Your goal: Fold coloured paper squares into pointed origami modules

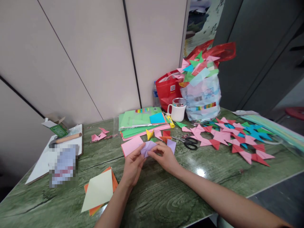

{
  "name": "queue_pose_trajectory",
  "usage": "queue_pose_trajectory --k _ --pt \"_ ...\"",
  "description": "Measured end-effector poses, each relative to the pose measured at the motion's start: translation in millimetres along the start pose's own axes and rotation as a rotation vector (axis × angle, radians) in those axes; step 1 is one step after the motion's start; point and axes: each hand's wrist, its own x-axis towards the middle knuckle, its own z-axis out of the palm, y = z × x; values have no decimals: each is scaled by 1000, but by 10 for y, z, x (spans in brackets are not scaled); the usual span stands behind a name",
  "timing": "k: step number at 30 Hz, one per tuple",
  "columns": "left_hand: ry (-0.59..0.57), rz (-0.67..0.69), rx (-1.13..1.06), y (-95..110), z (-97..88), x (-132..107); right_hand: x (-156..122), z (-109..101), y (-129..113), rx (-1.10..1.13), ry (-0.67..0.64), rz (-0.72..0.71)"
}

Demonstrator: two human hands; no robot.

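Note:
Between my two hands is a partly folded piece of purple origami paper (147,148), held above the table. My left hand (133,164) pinches its left side, and my right hand (165,157) has thumb and fingers closed on its right side. Behind my left hand lies a pink paper square (131,145) with a red edge under it. Just past my right hand is another purple paper piece (171,146). Small folded pieces, among them a yellow one (149,134) and an orange-red one (166,136), sit beyond my fingers.
Black-handled scissors (190,144) lie right of my hands. Linked pink and red folded stars (220,136) spread further right. A white mug (178,110), a stuffed plastic bag (201,95) and green paper packs (140,118) stand behind. Cream paper (98,190) and a wooden-handled hammer (68,138) are left.

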Motion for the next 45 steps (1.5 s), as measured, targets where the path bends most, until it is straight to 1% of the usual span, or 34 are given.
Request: queue_pose_trajectory --k 5,9,12,22,29,34,39,45 --pt "-19 18 -5 -3 2 -1 9 -4 -9 -2 6 3" --pt "-29 60 93 -7 16 -9 10 -6 -8 8 8 7" --pt "-22 72 128 -20 15 -8 7 -7 -18 7 11 11" --pt "23 82 118 -48 13 1 -11 4 -50 54 43 4" --pt "24 70 110 -64 -4 9 -21 8 -47 38 56 -22" --pt "55 73 103 -86 -7 18 -25 34 0 74 82 29" --pt "60 73 130 -80 -4 22 -12 -12 -62 83 -4 -7" --pt "-2 33 154 -48 -21 26 26 -105 -124 67 -89 -16"
